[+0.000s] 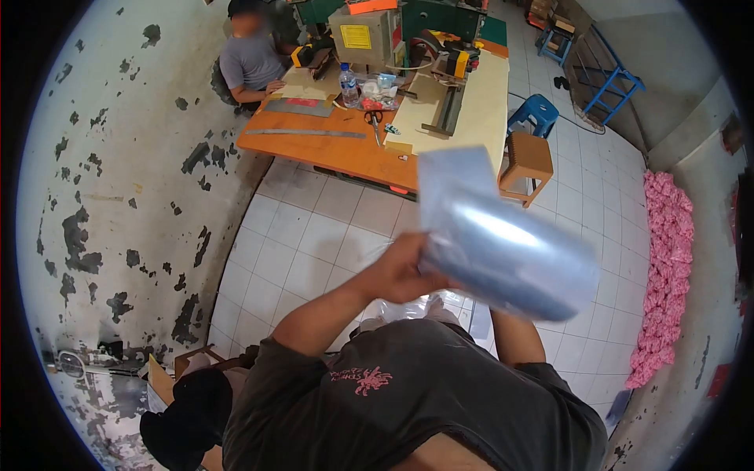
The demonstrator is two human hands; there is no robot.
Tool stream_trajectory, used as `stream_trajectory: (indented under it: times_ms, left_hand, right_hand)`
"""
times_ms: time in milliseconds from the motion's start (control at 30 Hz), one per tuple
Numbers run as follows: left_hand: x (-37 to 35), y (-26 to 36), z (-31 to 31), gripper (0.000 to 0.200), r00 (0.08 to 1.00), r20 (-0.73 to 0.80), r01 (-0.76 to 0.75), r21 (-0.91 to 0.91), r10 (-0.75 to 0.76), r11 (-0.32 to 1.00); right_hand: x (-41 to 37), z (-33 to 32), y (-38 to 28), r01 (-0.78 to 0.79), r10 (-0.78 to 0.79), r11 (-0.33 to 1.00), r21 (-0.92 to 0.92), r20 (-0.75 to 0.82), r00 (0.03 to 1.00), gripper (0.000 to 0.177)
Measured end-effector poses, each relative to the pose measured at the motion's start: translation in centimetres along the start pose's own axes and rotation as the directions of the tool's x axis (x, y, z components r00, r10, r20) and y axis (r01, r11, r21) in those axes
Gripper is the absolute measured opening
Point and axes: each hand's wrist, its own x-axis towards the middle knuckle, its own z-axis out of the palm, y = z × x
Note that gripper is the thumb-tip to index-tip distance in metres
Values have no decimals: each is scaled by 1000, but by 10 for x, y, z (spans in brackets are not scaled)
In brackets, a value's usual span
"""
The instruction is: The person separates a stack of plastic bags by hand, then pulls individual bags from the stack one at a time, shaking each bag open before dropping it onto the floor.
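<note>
A loosely curled roll of clear, bluish plastic sheet (518,259) is held up in front of my body, one flat end sticking up toward the table. My left hand (408,268) is closed on the roll's left end, thumb and fingers gripping its edge. My right forearm reaches up behind the roll's lower right side, and the roll hides that hand and its fingers. Below my left hand, some crumpled clear plastic (404,308) shows near my lap.
Ahead stands an orange worktable (330,153) with a machine (365,39), scissors (375,122) and a water bottle (349,85). A person (253,59) sits at its left. Brown stool (528,161) and blue stool (536,111) stand right; a pink bundle (666,275) lies along the wall.
</note>
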Motion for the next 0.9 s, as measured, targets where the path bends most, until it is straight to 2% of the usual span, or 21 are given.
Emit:
stream_trajectory:
  times_ms: [33, 133, 200, 267, 333, 367, 400, 433, 500, 533, 567, 600, 633, 667, 700, 733, 767, 800, 833, 867, 900]
  left_hand:
    - [-7, 4, 1, 40, 993, 111, -72, 322, 38, 944]
    - [-25, -10, -1, 50, 978, 186, -3, 461, -94, 888]
    - [-35, -22, -7, 57, 962, 211, 62, 455, -175, 888]
    - [-44, -28, -13, 52, 947, 276, -18, 562, -167, 827]
    - [-50, -36, -17, 56, 936, 279, 5, 598, -214, 801]
    - [-49, -37, -16, 59, 910, 290, 8, 702, -296, 712]
    - [-49, -37, -15, 63, 879, 290, -1, 793, -377, 609]
    - [-47, -34, -14, 63, 878, 294, -1, 791, -378, 612]
    - [-43, -24, -12, 57, 892, 447, -375, 822, -76, 428]
    - [-44, -19, -14, 57, 891, 448, -375, 820, -76, 433]
    - [-48, -13, -18, 53, 923, 385, -333, 816, -15, 473]
    - [-55, -6, -24, 50, 948, 316, -292, 807, 43, 513]
    - [-68, -8, -39, 50, 975, 193, -217, 703, 112, 677]
    - [-81, -28, -53, 50, 948, -72, -248, 443, 310, 861]
    - [-92, -53, -68, 51, 844, -376, -353, 148, 383, 924]
    - [-97, -80, -84, 51, 843, -376, -354, 151, 385, 923]
    - [-100, -106, -98, 51, 668, -718, -195, 83, 194, 977]
    - [-99, -118, -104, 56, 364, -931, -71, -49, -20, 996]
    - [-92, -121, -101, 63, 460, -866, -103, -271, -196, 957]
    - [-84, -123, -98, 71, 556, -756, -111, -480, -346, 870]
    - [-74, -105, -84, 88, 678, -676, -26, -414, -289, 910]
  right_hand:
    - [10, 3, 1, -122, 122, 978, 170, 6, 992, 41]
    - [38, 0, -2, -336, 338, 866, 369, 61, 939, 42]
    - [51, 3, -7, -434, 424, 845, 311, 103, 900, 42]
    - [59, 45, -40, -504, 502, 864, 7, 64, 862, 50]
    - [65, 76, -55, -456, 459, 883, -112, 5, 888, 52]
    - [64, 92, -61, -457, 460, 883, -111, 1, 888, 52]
    - [64, 109, -67, -360, 365, 914, -188, -10, 931, 53]
    - [63, 122, -74, -261, 266, 928, -265, -15, 964, 53]
    - [67, 138, -93, -180, 193, 930, -320, 8, 981, 53]
    - [65, 147, -103, -97, 120, 923, -372, 40, 992, 53]
    - [59, 157, -116, -100, 122, 923, -371, 34, 992, 53]
    - [53, 167, -131, -11, 42, 924, -383, 71, 997, 55]
    - [49, 174, -141, 80, -39, 917, -391, 112, 993, 57]
    - [44, 176, -145, 85, -43, 917, -389, 115, 992, 57]
    - [34, 178, -145, 241, -182, 901, -362, 188, 965, 54]
    - [24, 178, -145, 386, -313, 863, -326, 255, 915, 52]
    - [18, 156, -138, 384, -309, 875, -296, 271, 912, 62]
    - [-2, 137, -136, 267, -218, 902, -339, 177, 960, 62]
    - [-15, 122, -130, 145, -124, 918, -370, 79, 989, 62]
    - [-9, 100, -108, 624, -475, 566, -539, 405, 781, 58]
    - [-12, 96, -101, 626, -474, 566, -536, 409, 780, 58]
